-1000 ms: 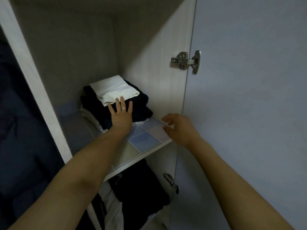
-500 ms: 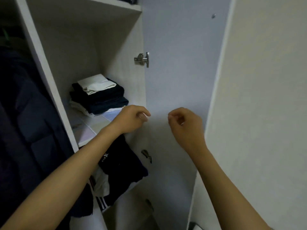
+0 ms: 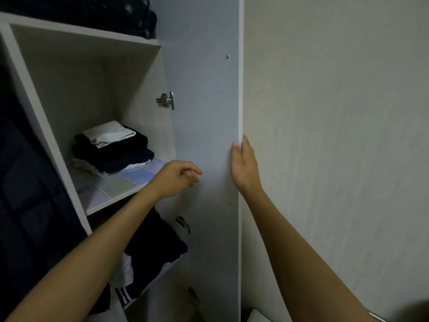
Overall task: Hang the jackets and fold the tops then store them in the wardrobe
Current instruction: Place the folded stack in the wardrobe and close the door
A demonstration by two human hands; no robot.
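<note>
Folded tops (image 3: 111, 147) sit stacked on the wardrobe's middle shelf (image 3: 120, 184) left of the open door (image 3: 204, 135), whose edge the right hand (image 3: 243, 168) pinches, likely to swing it closed, while the left hand (image 3: 176, 180) hangs loosely curled, holding nothing.

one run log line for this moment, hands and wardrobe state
phase: closing wardrobe | right hand: holds door edge | left hand: loosely curled, holds nothing | folded tops: stacked on shelf | door: open

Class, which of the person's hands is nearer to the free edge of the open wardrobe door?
Right. The right hand grips the door edge, thumb on the inner face; the left hand hangs free before the inner face, nearer the shelf.
</note>
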